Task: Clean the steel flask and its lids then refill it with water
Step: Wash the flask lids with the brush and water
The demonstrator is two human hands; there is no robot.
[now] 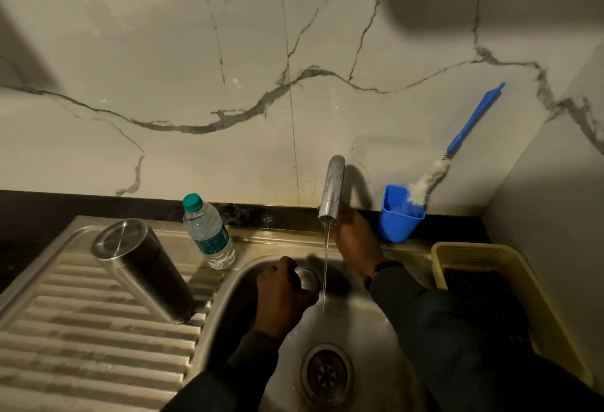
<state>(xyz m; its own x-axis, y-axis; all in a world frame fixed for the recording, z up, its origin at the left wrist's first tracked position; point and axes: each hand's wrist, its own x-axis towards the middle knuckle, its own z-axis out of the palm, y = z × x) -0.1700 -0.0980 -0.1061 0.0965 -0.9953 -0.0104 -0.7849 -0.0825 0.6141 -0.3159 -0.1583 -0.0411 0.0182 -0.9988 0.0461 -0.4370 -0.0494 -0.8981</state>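
Over the sink (366, 323), a lid (306, 278) is gripped in the curled left hand (283, 294) just beside the stream (325, 267), apparently for rinsing. The right hand (356, 241) is kept behind the tap (331, 187), its finger state untellable. The flask (143, 267) stands on the drainboard (81, 330), out of the way.

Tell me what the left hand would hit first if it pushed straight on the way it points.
Probably the falling water stream: the left hand holds a small steel lid aimed right, toward it. Beyond lies the sink wall. Depth is unclear.

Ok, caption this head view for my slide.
Left hand holds a steel lid beside the running tap; flask waits.
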